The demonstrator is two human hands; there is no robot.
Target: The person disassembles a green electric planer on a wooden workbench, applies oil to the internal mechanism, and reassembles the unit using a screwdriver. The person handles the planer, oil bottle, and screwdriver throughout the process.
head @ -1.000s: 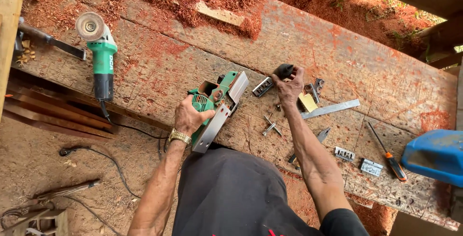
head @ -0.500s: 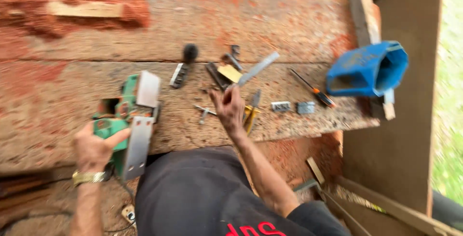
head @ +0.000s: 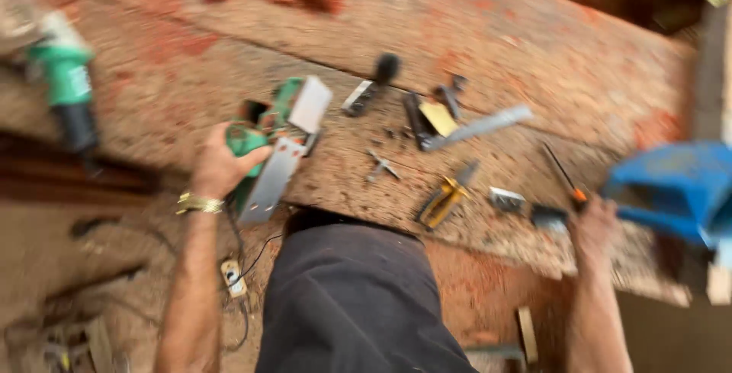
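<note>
A person's left hand (head: 217, 167) grips a green electric planer (head: 276, 148) at the rough wooden tabletop's (head: 534, 45) near edge; right hand (head: 593, 230), grip unclear, reaches right of the planer, which could tip off.

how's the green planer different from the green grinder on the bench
The electric planer is gripped by the left hand at the bench's near edge and tilted, its flat metal sole showing; the angle grinder lies untouched at the far left. The planer is broad and boxy; the grinder is slim, with a dark handle end. The right hand touches neither; it is by the screwdriver. Both tools have green bodies and rest on the wooden bench.
</note>
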